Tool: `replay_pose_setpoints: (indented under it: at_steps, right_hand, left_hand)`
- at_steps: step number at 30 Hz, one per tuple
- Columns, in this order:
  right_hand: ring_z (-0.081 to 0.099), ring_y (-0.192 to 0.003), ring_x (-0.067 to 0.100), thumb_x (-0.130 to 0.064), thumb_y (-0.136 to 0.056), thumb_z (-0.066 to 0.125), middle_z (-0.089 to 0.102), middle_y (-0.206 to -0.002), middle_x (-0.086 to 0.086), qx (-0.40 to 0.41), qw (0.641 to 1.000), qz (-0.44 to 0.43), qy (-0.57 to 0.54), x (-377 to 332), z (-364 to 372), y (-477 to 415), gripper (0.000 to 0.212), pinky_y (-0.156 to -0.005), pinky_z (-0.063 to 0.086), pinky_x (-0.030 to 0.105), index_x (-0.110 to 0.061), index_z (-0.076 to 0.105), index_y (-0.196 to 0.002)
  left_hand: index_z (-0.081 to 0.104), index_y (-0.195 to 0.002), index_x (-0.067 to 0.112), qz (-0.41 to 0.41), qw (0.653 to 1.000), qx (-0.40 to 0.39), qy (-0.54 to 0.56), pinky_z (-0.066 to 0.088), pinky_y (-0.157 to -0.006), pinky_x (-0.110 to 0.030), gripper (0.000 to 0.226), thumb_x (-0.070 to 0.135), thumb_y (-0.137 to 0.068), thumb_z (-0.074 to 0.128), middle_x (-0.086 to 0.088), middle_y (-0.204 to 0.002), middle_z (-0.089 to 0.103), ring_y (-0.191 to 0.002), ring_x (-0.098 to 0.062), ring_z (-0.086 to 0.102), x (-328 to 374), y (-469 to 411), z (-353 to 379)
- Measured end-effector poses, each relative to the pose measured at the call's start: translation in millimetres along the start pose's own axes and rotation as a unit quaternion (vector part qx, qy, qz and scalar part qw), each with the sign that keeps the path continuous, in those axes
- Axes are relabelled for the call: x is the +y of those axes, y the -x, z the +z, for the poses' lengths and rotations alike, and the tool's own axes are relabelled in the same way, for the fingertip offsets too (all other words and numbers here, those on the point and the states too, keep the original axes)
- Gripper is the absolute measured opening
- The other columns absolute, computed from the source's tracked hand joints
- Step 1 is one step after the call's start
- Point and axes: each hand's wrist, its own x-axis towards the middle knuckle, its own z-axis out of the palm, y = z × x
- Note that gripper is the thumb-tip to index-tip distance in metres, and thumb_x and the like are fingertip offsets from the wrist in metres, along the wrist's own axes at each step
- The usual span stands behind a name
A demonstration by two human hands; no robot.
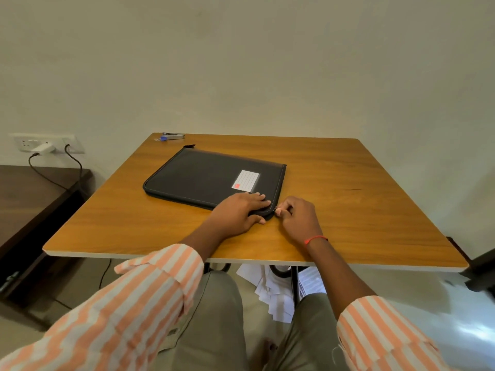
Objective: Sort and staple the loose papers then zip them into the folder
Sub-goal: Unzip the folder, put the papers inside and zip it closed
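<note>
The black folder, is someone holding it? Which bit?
The right hand pinches the zipper pull at the folder's near right corner. The left hand only presses flat on top of that corner.

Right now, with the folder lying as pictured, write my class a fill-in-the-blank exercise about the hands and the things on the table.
1. The left hand rests on the ____ folder.
2. The right hand pinches the folder's ____ at its near corner.
3. The stapler lies at the table's far ____ corner.
4. The folder's label carries a small ____ patch.

Missing words: black; zip pull; left; red.
</note>
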Motion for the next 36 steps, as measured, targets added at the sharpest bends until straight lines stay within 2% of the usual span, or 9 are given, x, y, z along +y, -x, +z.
replay_pose_setpoints:
  at_steps: [4,10,18,23,26,30,31,33,36]
  right_hand:
    - [0.057,-0.077,0.018,-0.004,-0.087,0.067,0.062,-0.083,0.004,0.014,0.998,0.007,0.067,5.8,-2.9,-16.1,0.019,-0.063,0.040,0.024,-0.010,0.061,-0.070]
    - [0.058,-0.088,0.031,-0.006,-0.089,0.062,0.061,-0.092,0.015,0.045,0.988,0.049,0.137,23.0,-3.2,-67.7,0.021,-0.073,0.042,0.034,-0.015,0.052,-0.073]
    - [0.056,-0.106,0.036,-0.009,-0.095,0.058,0.059,-0.112,0.019,0.057,0.975,0.092,0.192,39.1,5.5,-136.0,0.009,-0.085,0.046,0.039,-0.003,0.062,-0.099]
    - [0.058,-0.107,0.036,-0.013,-0.096,0.059,0.059,-0.114,0.019,0.055,0.973,0.104,0.200,48.9,7.7,-168.1,0.013,-0.087,0.049,0.041,-0.003,0.063,-0.103]
    - [0.059,-0.108,0.036,-0.015,-0.097,0.059,0.059,-0.116,0.019,0.057,0.973,0.118,0.190,49.5,12.3,-176.5,0.016,-0.088,0.049,0.041,-0.002,0.064,-0.105]
    - [0.055,-0.116,0.038,-0.022,-0.096,0.060,0.059,-0.122,0.022,0.065,0.976,0.150,0.141,47.7,5.5,-176.9,0.029,-0.094,0.046,0.040,0.001,0.064,-0.114]
    - [0.055,-0.116,0.038,-0.023,-0.096,0.059,0.060,-0.122,0.022,0.062,0.979,0.157,0.118,48.8,0.6,-171.2,0.031,-0.094,0.046,0.040,0.000,0.063,-0.115]
    - [0.059,-0.107,0.038,-0.028,-0.095,0.056,0.066,-0.112,0.021,0.049,0.980,0.172,0.090,47.6,-13.1,-156.6,0.029,-0.085,0.047,0.039,-0.003,0.066,-0.107]
    - [0.063,-0.096,0.040,-0.041,-0.097,0.051,0.070,-0.101,0.022,0.040,0.970,0.213,0.107,50.3,-38.0,-130.8,0.043,-0.073,0.044,0.036,-0.002,0.068,-0.093]
  left_hand:
    - [0.043,-0.154,0.028,0.019,0.999,-0.007,-0.039,0.026,-0.119,-0.033,0.050,0.042,-0.106,0.047,0.005,-0.161,0.040,-0.151,-0.017,0.032,-3.1,5.0,5.0]
    - [0.050,-0.150,0.022,0.059,0.997,0.018,-0.040,0.032,-0.119,-0.035,0.048,0.040,-0.106,0.051,-0.001,-0.154,0.050,-0.145,-0.019,0.043,-11.0,5.6,13.1]
    - [0.059,-0.142,0.018,0.095,0.994,0.047,-0.037,0.050,-0.109,-0.046,0.054,0.048,-0.102,0.040,-0.005,-0.142,0.062,-0.133,-0.024,0.058,-20.6,0.0,27.5]
    - [0.058,-0.143,0.019,0.108,0.991,0.058,-0.052,0.047,-0.112,-0.039,0.054,0.048,-0.102,0.038,-0.003,-0.143,0.062,-0.134,-0.022,0.057,-21.2,-4.3,31.0]
    - [0.048,-0.151,0.024,0.077,0.995,0.010,-0.055,0.042,-0.116,-0.038,0.052,0.049,-0.106,0.040,0.001,-0.153,0.052,-0.143,-0.019,0.047,-10.4,-14.1,27.0]
    - [0.047,-0.150,0.027,0.030,0.992,-0.024,-0.117,0.055,-0.093,-0.042,0.058,0.060,-0.102,0.042,0.000,-0.144,0.059,-0.124,-0.022,0.061,20.0,-48.8,21.1]
    - [0.048,-0.150,0.027,0.020,0.993,-0.032,-0.108,0.055,-0.093,-0.042,0.063,0.064,-0.099,0.045,-0.001,-0.140,0.062,-0.120,-0.022,0.063,26.2,-57.9,19.4]
    - [0.046,-0.152,0.029,0.007,0.997,-0.082,0.007,0.046,-0.109,-0.044,0.068,0.066,-0.095,0.052,-0.003,-0.148,0.057,-0.134,-0.022,0.054,30.2,-75.2,12.9]
    - [0.049,-0.151,0.029,-0.025,0.978,-0.101,0.182,0.024,-0.122,-0.038,0.052,0.044,-0.102,0.057,-0.002,-0.159,0.044,-0.149,-0.018,0.035,10.9,-92.5,-5.0]
